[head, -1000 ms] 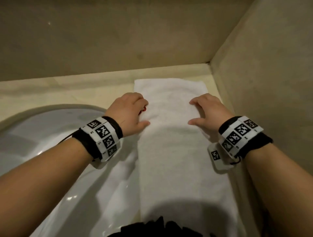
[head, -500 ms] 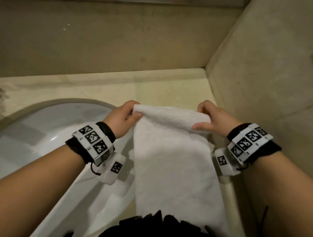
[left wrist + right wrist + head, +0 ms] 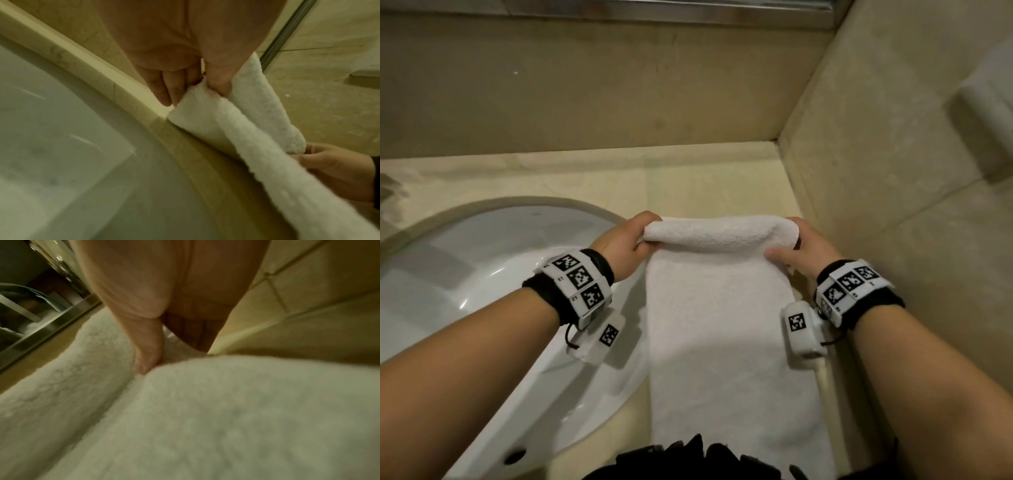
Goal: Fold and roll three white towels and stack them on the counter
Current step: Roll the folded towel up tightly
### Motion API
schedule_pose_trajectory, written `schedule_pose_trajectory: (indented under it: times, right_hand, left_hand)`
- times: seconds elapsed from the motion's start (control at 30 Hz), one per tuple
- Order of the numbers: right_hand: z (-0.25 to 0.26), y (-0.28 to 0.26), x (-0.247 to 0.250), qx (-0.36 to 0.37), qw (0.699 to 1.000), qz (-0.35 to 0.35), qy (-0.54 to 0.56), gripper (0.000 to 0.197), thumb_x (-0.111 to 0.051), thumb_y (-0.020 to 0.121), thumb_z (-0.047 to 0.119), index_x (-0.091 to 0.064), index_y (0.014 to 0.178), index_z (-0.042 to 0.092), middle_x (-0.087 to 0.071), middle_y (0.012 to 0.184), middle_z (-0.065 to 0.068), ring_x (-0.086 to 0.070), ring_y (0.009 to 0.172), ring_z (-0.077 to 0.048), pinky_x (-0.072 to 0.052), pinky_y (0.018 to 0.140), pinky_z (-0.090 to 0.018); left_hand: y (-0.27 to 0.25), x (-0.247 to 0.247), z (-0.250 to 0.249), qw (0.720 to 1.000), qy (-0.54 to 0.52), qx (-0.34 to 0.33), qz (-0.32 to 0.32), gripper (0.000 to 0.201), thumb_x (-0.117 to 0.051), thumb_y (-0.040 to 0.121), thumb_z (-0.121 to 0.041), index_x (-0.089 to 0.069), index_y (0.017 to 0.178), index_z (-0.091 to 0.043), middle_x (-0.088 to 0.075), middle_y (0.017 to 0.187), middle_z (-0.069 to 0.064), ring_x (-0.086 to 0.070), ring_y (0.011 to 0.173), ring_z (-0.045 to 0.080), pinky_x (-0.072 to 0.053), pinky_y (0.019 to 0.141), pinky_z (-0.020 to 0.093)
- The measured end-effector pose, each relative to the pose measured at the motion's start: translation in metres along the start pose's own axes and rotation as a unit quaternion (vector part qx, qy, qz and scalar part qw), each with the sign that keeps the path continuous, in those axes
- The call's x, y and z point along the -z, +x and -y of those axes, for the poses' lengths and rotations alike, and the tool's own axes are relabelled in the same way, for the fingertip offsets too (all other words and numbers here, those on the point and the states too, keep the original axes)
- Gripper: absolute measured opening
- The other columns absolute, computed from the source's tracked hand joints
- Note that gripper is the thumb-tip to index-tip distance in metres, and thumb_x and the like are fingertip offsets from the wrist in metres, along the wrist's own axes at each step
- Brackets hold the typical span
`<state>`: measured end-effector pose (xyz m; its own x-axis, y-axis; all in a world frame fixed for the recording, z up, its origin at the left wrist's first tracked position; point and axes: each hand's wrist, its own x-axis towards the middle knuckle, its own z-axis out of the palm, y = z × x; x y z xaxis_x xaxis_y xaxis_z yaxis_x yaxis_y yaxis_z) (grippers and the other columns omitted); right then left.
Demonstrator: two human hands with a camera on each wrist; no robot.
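A white towel (image 3: 726,335) lies as a long folded strip on the beige counter (image 3: 592,181), running toward me. Its far end is curled over into a short roll (image 3: 719,233). My left hand (image 3: 625,241) grips the roll's left end, thumb under and fingers over it. My right hand (image 3: 796,248) grips the right end the same way. In the left wrist view the left hand (image 3: 193,81) pinches the rolled towel (image 3: 236,123), with the right hand (image 3: 337,164) at its far end. The right wrist view shows my thumb (image 3: 149,353) pressed into the towel (image 3: 205,410). Only one towel is in view.
A white oval sink (image 3: 482,301) is set into the counter just left of the towel. A beige stone wall (image 3: 893,171) stands close on the right, another behind. A metal mirror frame (image 3: 654,10) runs along the top. Bare counter lies beyond the roll.
Both hands lifted the towel's far end off the counter and pulled it toward me, curling it over into the start of a roll. Bare counter now shows beyond it.
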<state>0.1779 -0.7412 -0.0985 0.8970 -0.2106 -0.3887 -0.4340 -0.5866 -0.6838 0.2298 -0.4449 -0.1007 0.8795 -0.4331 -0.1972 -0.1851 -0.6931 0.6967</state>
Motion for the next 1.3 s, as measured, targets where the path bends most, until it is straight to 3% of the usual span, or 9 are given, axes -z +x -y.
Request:
schedule_pose_trajectory:
  times: [0.1, 0.23, 0.33, 0.47, 0.63, 0.8, 0.97, 1.17, 1.3]
  right_hand:
    - [0.011, 0.000, 0.000, 0.015, 0.996, -0.048, 0.076, 0.027, -0.069, 0.079, 0.017, -0.057, 0.100, 0.028, -0.065, 0.094, 0.008, -0.060, 0.079, -0.006, -0.046, 0.070, -0.025]
    - [0.046, 0.008, 0.020, 0.073, 0.986, -0.090, 0.122, 0.022, -0.062, 0.084, 0.017, -0.061, 0.104, 0.027, -0.066, 0.087, 0.016, -0.063, 0.075, 0.010, -0.048, 0.062, -0.008]
    - [0.083, 0.029, 0.043, 0.113, 0.980, -0.141, 0.077, 0.032, -0.058, 0.087, 0.024, -0.055, 0.119, 0.025, -0.064, 0.113, 0.004, -0.059, 0.102, -0.010, -0.045, 0.090, -0.029]
    - [0.120, 0.068, 0.061, 0.148, 0.970, -0.185, 0.058, 0.040, -0.057, 0.088, 0.025, -0.048, 0.126, 0.022, -0.058, 0.117, 0.004, -0.051, 0.106, -0.012, -0.039, 0.091, -0.028]
    - [0.102, 0.098, 0.025, 0.107, 0.978, -0.165, 0.063, 0.038, -0.056, 0.089, 0.019, -0.049, 0.126, 0.019, -0.054, 0.108, 0.009, -0.050, 0.101, -0.009, -0.036, 0.083, -0.019]
    - [0.079, 0.126, 0.005, 0.042, 0.983, -0.148, 0.100, 0.032, -0.051, 0.091, 0.032, -0.047, 0.122, 0.027, -0.055, 0.090, 0.020, -0.054, 0.087, -0.009, -0.038, 0.073, -0.022]
    - [0.067, 0.144, 0.000, -0.017, 0.996, -0.075, 0.036, 0.054, -0.065, 0.083, 0.025, -0.040, 0.131, 0.022, -0.056, 0.110, 0.005, -0.053, 0.102, -0.018, -0.040, 0.085, -0.031]
    - [0.080, 0.149, 0.007, 0.029, 0.991, -0.128, 0.032, 0.044, -0.066, 0.081, 0.016, -0.052, 0.123, 0.016, -0.061, 0.117, 0.000, -0.054, 0.101, -0.014, -0.038, 0.084, -0.027]
    - [0.085, 0.152, 0.005, 0.000, 0.993, -0.114, -0.041, 0.039, -0.062, 0.085, 0.019, -0.052, 0.122, 0.012, -0.061, 0.122, -0.007, -0.055, 0.109, -0.023, -0.039, 0.084, -0.027]
  left_hand:
    - [0.004, 0.008, -0.005, 1.000, 0.021, 0.011, -0.002, 0.024, -0.044, 0.093, -0.021, -0.046, 0.117, -0.014, -0.056, 0.081, 0.002, -0.049, 0.069, 0.022, -0.033, 0.057, 0.028]
    - [0.029, 0.041, -0.022, 0.997, 0.008, 0.008, -0.071, 0.032, -0.048, 0.092, -0.023, -0.046, 0.121, -0.011, -0.059, 0.099, 0.008, -0.054, 0.088, 0.024, -0.036, 0.073, 0.030]
    - [0.056, 0.074, -0.041, 0.991, 0.009, -0.011, -0.132, 0.030, -0.050, 0.091, -0.023, -0.048, 0.119, -0.011, -0.061, 0.106, 0.011, -0.052, 0.088, 0.022, -0.035, 0.073, 0.030]
    - [0.089, 0.103, -0.046, 0.984, -0.015, -0.028, -0.177, 0.031, -0.048, 0.091, -0.024, -0.047, 0.121, -0.016, -0.059, 0.107, 0.004, -0.049, 0.088, 0.018, -0.035, 0.073, 0.031]
    - [0.109, 0.078, -0.009, 0.987, -0.076, 0.028, -0.141, 0.041, -0.052, 0.091, -0.029, -0.044, 0.129, -0.014, -0.059, 0.120, 0.005, -0.054, 0.104, 0.019, -0.037, 0.081, 0.027]
    - [0.128, 0.058, 0.021, 0.978, -0.151, 0.091, -0.115, 0.040, -0.050, 0.090, -0.039, -0.046, 0.125, -0.018, -0.055, 0.105, -0.007, -0.053, 0.095, 0.014, -0.038, 0.080, 0.026]
    - [0.133, 0.050, 0.034, 0.974, -0.195, 0.092, -0.067, 0.057, -0.069, 0.079, -0.025, -0.042, 0.129, -0.019, -0.057, 0.107, -0.009, -0.058, 0.096, 0.013, -0.046, 0.085, 0.026]
    - [0.148, 0.058, 0.031, 0.980, -0.137, 0.067, -0.126, 0.044, -0.063, 0.083, -0.015, -0.048, 0.124, -0.018, -0.055, 0.102, -0.010, -0.053, 0.093, 0.010, -0.039, 0.082, 0.025]
    - [0.149, 0.056, 0.033, 0.985, -0.095, 0.091, -0.111, 0.041, -0.061, 0.085, -0.024, -0.048, 0.124, -0.017, -0.058, 0.108, -0.005, -0.054, 0.097, 0.015, -0.040, 0.082, 0.027]
